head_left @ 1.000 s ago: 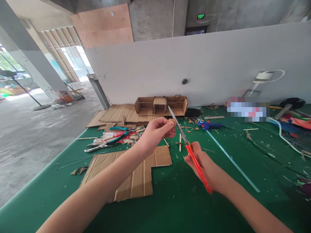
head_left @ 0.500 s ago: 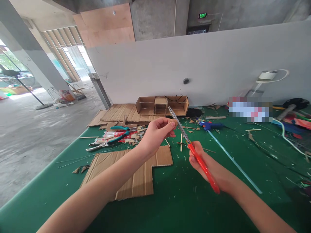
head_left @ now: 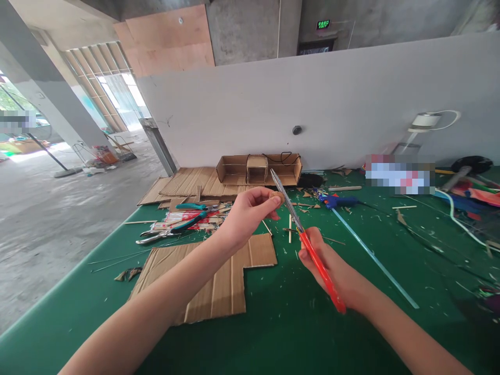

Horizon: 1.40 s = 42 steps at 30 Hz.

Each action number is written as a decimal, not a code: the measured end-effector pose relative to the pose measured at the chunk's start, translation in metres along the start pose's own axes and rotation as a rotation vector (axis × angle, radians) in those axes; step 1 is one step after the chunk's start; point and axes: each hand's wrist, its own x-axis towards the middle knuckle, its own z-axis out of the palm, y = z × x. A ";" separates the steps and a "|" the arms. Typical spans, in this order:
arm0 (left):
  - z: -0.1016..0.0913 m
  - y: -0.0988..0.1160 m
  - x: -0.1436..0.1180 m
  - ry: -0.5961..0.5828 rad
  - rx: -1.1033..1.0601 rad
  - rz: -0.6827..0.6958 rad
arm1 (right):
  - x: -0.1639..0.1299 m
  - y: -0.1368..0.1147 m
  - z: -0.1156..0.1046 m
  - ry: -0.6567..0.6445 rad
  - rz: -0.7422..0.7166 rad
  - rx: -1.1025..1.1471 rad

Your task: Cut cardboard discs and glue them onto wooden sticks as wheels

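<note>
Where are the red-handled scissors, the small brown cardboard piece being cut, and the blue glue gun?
Red-handled scissors [head_left: 321, 273]: head view, on the red handle.
Small brown cardboard piece [head_left: 277, 196]: head view, on its visible edge beyond the fingertips.
Blue glue gun [head_left: 338, 201]: head view, on its body.

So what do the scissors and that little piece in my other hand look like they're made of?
Scissors: bare shiny metal blades, glossy red handles, probably plastic. Little piece pinched in the left hand: matte brown, likely cardboard like the ribbed sheet below.
</note>
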 end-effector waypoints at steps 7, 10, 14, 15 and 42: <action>-0.011 0.010 0.003 -0.071 0.102 -0.002 | -0.001 0.002 -0.005 0.045 0.037 -0.002; -0.011 0.012 0.003 -0.064 0.120 0.000 | 0.000 0.004 -0.004 0.009 -0.002 0.051; -0.007 0.012 0.002 -0.014 0.018 -0.032 | 0.000 0.001 -0.005 -0.034 -0.051 0.081; -0.006 0.012 0.002 -0.007 -0.004 -0.041 | 0.000 0.000 -0.006 -0.038 -0.052 0.077; -0.003 0.006 0.002 -0.007 -0.090 -0.043 | 0.000 0.001 -0.002 -0.069 -0.078 0.155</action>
